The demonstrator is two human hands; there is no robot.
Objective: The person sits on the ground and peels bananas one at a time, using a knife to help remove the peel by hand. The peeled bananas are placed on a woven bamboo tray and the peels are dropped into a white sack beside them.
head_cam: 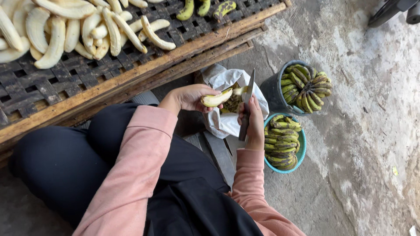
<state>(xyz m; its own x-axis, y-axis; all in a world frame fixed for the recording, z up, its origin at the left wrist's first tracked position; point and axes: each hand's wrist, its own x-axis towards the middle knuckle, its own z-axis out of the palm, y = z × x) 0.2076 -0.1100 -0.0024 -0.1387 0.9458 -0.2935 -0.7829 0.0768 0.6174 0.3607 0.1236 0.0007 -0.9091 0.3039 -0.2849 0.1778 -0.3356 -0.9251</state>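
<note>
My left hand [189,96] grips a partly peeled banana [216,98], pale flesh showing, its tip still in skin. My right hand [253,122] is closed on the dark handle of a knife [248,94], whose blade points up and touches the banana's far end. Both hands work over an open white bag [225,81] that holds dark peels. My pink sleeves and dark trousers fill the lower left.
A woven bamboo tray [78,87] in a wooden frame carries several peeled bananas [57,30] and a few unpeeled ones [205,8]. A dark bucket [273,89] and a turquoise basket [302,148] of spotted green bananas stand on the concrete floor at right.
</note>
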